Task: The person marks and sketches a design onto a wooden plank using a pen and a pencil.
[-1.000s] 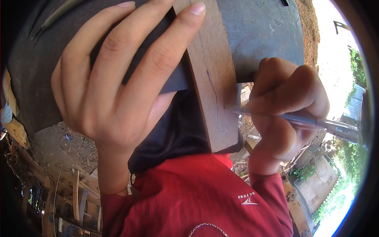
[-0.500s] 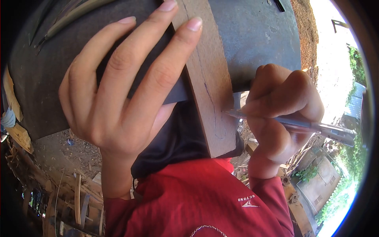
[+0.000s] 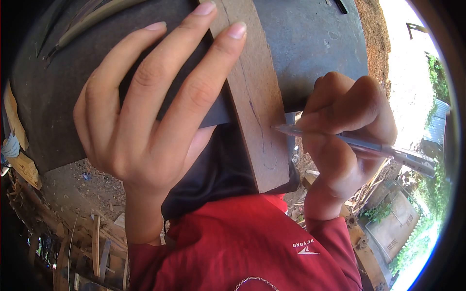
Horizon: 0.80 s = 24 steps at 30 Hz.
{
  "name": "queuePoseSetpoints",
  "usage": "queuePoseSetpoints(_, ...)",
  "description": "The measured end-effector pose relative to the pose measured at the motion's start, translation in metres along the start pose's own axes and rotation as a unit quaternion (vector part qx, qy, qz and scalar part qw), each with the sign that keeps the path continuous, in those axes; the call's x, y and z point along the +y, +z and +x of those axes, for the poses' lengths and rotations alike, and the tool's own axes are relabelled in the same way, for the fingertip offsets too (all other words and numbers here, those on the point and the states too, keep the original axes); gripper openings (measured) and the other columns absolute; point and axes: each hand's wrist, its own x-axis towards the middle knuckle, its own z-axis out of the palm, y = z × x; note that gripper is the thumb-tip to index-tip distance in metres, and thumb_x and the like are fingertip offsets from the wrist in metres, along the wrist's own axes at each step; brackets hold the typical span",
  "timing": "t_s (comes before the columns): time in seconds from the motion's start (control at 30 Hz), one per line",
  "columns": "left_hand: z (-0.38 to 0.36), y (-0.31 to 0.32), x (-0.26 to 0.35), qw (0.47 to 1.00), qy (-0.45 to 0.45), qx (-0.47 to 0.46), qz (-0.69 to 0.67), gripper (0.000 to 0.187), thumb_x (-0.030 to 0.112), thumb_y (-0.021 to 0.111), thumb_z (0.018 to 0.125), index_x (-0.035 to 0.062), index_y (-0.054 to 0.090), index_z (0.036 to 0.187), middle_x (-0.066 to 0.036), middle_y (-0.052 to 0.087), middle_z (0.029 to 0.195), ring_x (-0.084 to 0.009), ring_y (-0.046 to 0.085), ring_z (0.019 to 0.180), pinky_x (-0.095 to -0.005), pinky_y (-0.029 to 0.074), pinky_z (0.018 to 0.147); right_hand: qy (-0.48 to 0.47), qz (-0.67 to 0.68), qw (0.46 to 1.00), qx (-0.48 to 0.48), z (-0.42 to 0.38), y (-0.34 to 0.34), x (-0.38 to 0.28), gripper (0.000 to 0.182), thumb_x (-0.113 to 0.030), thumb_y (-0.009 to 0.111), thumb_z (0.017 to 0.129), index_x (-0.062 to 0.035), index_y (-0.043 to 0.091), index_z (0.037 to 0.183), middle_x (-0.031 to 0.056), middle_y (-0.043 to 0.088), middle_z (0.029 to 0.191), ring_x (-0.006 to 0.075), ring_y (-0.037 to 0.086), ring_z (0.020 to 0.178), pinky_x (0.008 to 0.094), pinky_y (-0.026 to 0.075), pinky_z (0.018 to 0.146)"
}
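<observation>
A flat wooden board with a curved pen line along it lies across the dark table, its near end sticking out over the edge. My left hand is spread open, its fingertips resting on the board's left side and its thumb partly hidden beneath. Closed around a clear pen, my right hand is at the board's right edge. The pen's tip is over the wood, right of the drawn line; whether it touches cannot be made out.
The dark tabletop reaches under the board. A curved tool with a wooden handle lies at its upper left. Wood pieces are scattered on the ground at lower left. A pale panel stands at lower right.
My right hand and the pen have moved slightly up and left, bringing the tip further over the board. My left hand has hardly moved.
</observation>
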Motion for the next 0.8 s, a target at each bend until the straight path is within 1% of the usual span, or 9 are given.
queuePoseSetpoints(0.03, -0.001, 0.001, -0.002, 1.000, 0.018, 0.012, 0.003, 0.064, 0.020, 0.066, 0.053, 0.0045, 0.080, 0.114, -0.008, 0.080, 0.118, -0.0256, 0.073, 0.104, -0.0340, 0.056, 0.094, 0.012, -0.007, 1.000, 0.000, 0.001, 0.000, -0.003, 0.019, -0.011, 0.067, 0.073, 0.0014, 0.056, 0.081, 0.0118, 0.054, 0.065, 0.0127, 0.038, 0.055, 0.0300, 0.024, 0.051)
queuePoseSetpoints(0.17, -0.012, 0.028, -0.046, 0.979, 0.166, 0.114, 0.025, 0.064, 0.019, 0.066, 0.053, 0.0056, 0.080, 0.114, -0.008, 0.080, 0.118, -0.0253, 0.073, 0.104, -0.0341, 0.056, 0.094, 0.011, -0.005, 1.000, 0.007, 0.001, 0.001, -0.001, 0.018, -0.011, 0.066, 0.071, 0.0009, 0.056, 0.079, 0.0109, 0.053, 0.065, 0.0124, 0.037, 0.055, 0.0300, 0.024, 0.052)
queuePoseSetpoints(0.23, -0.014, 0.044, -0.050, 0.968, 0.187, 0.166, 0.022, 0.064, 0.019, 0.066, 0.053, 0.0061, 0.080, 0.115, -0.007, 0.080, 0.118, -0.0251, 0.073, 0.104, -0.0341, 0.056, 0.094, 0.010, -0.004, 1.000, 0.009, 0.002, 0.001, -0.001, 0.017, -0.011, 0.066, 0.071, 0.0005, 0.055, 0.079, 0.0105, 0.053, 0.066, 0.0122, 0.037, 0.055, 0.0299, 0.024, 0.051)
queuePoseSetpoints(0.27, -0.014, 0.053, -0.047, 0.966, 0.172, 0.193, 0.014, 0.064, 0.018, 0.066, 0.053, 0.0062, 0.080, 0.115, -0.007, 0.080, 0.118, -0.0250, 0.073, 0.104, -0.0340, 0.056, 0.094, 0.012, -0.006, 1.000, 0.009, 0.002, 0.001, -0.001, 0.017, -0.011, 0.065, 0.071, 0.0003, 0.055, 0.078, 0.0104, 0.053, 0.066, 0.0122, 0.038, 0.055, 0.0298, 0.025, 0.051)
queuePoseSetpoints(0.33, -0.015, 0.047, -0.034, 0.983, 0.101, 0.155, -0.002, 0.064, 0.018, 0.066, 0.054, 0.0064, 0.080, 0.115, -0.007, 0.080, 0.119, -0.0249, 0.073, 0.104, -0.0340, 0.056, 0.094, 0.016, -0.013, 1.000, 0.011, 0.002, 0.002, -0.002, 0.016, -0.010, 0.065, 0.071, -0.0001, 0.055, 0.078, 0.0102, 0.053, 0.066, 0.0122, 0.038, 0.055, 0.0295, 0.026, 0.050)
queuePoseSetpoints(0.37, -0.008, 0.022, -0.013, 0.995, 0.044, 0.089, -0.011, 0.064, 0.017, 0.066, 0.054, 0.0064, 0.080, 0.115, -0.007, 0.080, 0.119, -0.0250, 0.073, 0.103, -0.0339, 0.056, 0.094, 0.020, -0.015, 1.000, 0.014, 0.002, 0.002, -0.003, 0.015, -0.010, 0.065, 0.071, -0.0002, 0.055, 0.078, 0.0101, 0.053, 0.066, 0.0121, 0.039, 0.055, 0.0293, 0.026, 0.050)
queuePoseSetpoints(0.43, -0.001, 0.005, 0.002, 1.000, -0.017, 0.017, -0.015, 0.064, 0.017, 0.066, 0.054, 0.0063, 0.080, 0.115, -0.006, 0.080, 0.119, -0.0250, 0.073, 0.103, -0.0338, 0.056, 0.094, 0.029, -0.016, 0.999, 0.019, 0.003, 0.002, -0.005, 0.015, -0.010, 0.064, 0.071, -0.0005, 0.055, 0.077, 0.0100, 0.053, 0.066, 0.0121, 0.040, 0.054, 0.0287, 0.028, 0.049)
queuePoseSetpoints(0.8, 0.000, 0.000, 0.003, 1.000, -0.023, -0.001, -0.003, 0.063, 0.020, 0.065, 0.055, 0.0063, 0.081, 0.115, -0.007, 0.080, 0.119, -0.0249, 0.073, 0.103, -0.0343, 0.056, 0.094, 0.045, -0.026, 0.998, 0.033, 0.004, 0.005, -0.008, 0.014, -0.009, 0.063, 0.070, 0.0002, 0.055, 0.078, 0.0100, 0.053, 0.063, 0.0113, 0.040, 0.050, 0.0279, 0.029, 0.047)
